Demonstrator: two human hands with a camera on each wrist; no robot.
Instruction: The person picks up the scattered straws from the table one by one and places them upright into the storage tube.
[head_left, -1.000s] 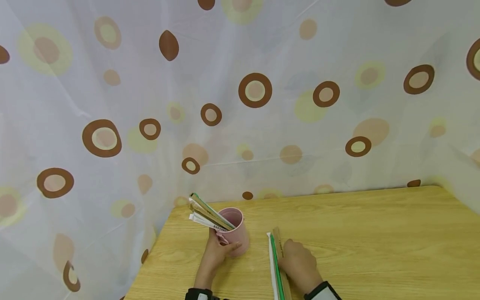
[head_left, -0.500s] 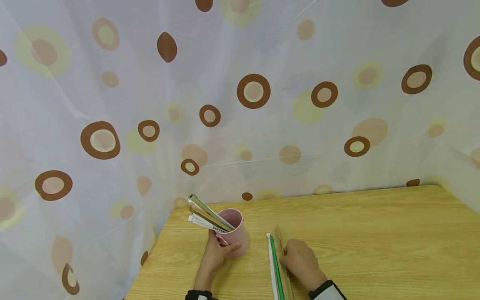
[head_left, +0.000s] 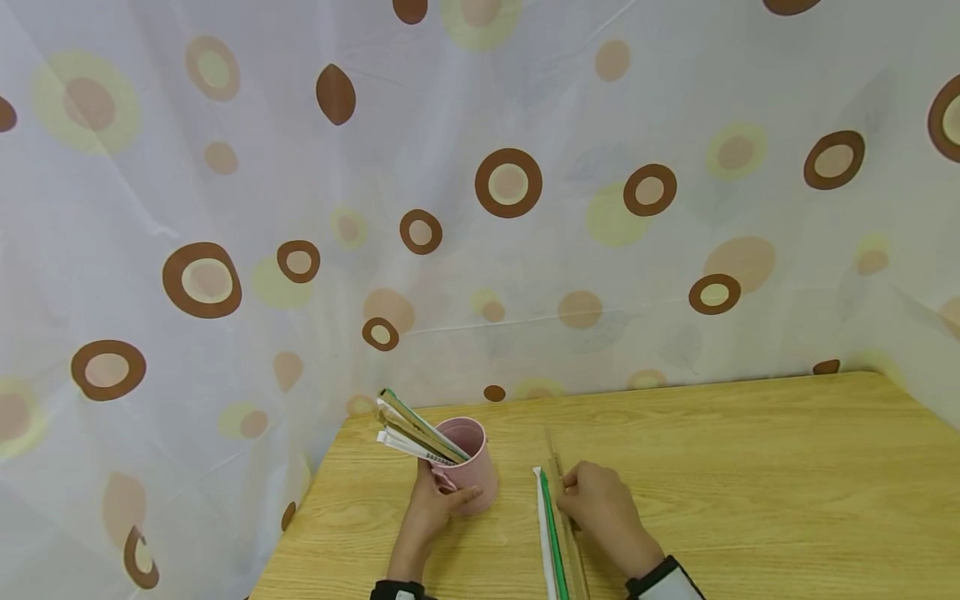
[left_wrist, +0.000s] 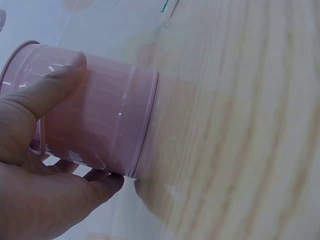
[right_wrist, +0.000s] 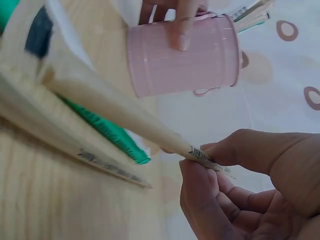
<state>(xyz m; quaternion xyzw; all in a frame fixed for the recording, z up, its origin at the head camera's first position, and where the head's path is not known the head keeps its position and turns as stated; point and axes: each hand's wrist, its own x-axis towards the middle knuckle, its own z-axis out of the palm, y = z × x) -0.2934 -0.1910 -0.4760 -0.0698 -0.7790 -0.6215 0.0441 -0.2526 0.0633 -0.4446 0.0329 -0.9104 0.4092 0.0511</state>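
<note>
My left hand (head_left: 433, 504) grips a pink cup (head_left: 482, 475), with the thumb across its side and the fingers by the handle. Several paper-wrapped straws (head_left: 422, 427) lean out of the cup toward the left. Thumb and forefinger of my right hand (head_left: 606, 515) pinch a brown paper-wrapped straw (right_wrist: 115, 107) near its printed end. Under it, another brown wrapped straw (right_wrist: 107, 165) lies on the table. Beside that are a green wrapped straw (head_left: 553, 533) and a white wrapped straw (head_left: 544, 533), side by side. The near ends of these straws leave the head view.
The wooden table (head_left: 750, 483) extends to the right of my right hand. A white curtain (head_left: 600, 275) with brown and yellow circles hangs along its back and left edges.
My right hand has moved slightly away from me, raising the brown wrapped straw off the other one, its far tip now further back. The left hand and cup stay put.
</note>
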